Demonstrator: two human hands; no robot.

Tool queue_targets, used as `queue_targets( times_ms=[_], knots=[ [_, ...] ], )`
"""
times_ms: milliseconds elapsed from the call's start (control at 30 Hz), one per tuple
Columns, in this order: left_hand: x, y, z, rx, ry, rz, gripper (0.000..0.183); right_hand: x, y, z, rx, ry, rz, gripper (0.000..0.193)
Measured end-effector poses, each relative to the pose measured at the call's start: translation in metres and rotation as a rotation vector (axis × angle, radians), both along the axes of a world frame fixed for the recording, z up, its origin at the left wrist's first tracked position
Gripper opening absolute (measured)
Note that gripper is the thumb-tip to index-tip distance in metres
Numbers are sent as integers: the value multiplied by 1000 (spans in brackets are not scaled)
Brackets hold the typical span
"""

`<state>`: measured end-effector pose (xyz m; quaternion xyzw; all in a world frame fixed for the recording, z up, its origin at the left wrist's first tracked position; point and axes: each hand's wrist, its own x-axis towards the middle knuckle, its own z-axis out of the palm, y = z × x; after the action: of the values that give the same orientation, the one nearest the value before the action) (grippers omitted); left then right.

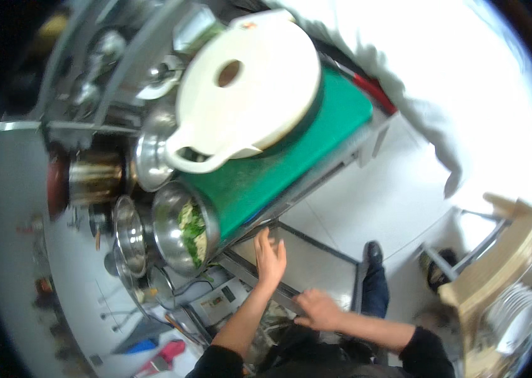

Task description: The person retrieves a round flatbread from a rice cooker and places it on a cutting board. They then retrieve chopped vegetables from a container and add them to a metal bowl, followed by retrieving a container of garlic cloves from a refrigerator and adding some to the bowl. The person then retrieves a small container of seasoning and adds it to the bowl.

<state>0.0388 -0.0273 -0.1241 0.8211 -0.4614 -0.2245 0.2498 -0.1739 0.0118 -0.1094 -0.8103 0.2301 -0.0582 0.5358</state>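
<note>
Left hand (270, 259): held open, fingers loosely extended, near the front edge of the worktop (329, 173).
Right hand (319, 309): set apart from the left, fingers bent at the near end of a grey rail (241, 267); whether it is clamped there cannot be told.
Rail: located below the worktop, directly before the body.
Green board (247, 189): laid on the worktop, topped by a round cream vessel (266, 94).
Steel bowl (165, 217): placed beside the board, partly filled with chopped greens (190, 233).
White plates (515, 309): stacked at far right.
</note>
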Motion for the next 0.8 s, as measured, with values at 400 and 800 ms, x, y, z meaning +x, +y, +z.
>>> queue_targets(
  times_ms=[400, 800],
  knots=[
    [-79, 163, 110, 54, 218, 224, 39, -20, -53, 13, -825, 169, 173, 26],
    [53, 132, 115, -430, 942, 855, 31, 91, -150, 148, -433, -85, -45, 17]
  ],
)
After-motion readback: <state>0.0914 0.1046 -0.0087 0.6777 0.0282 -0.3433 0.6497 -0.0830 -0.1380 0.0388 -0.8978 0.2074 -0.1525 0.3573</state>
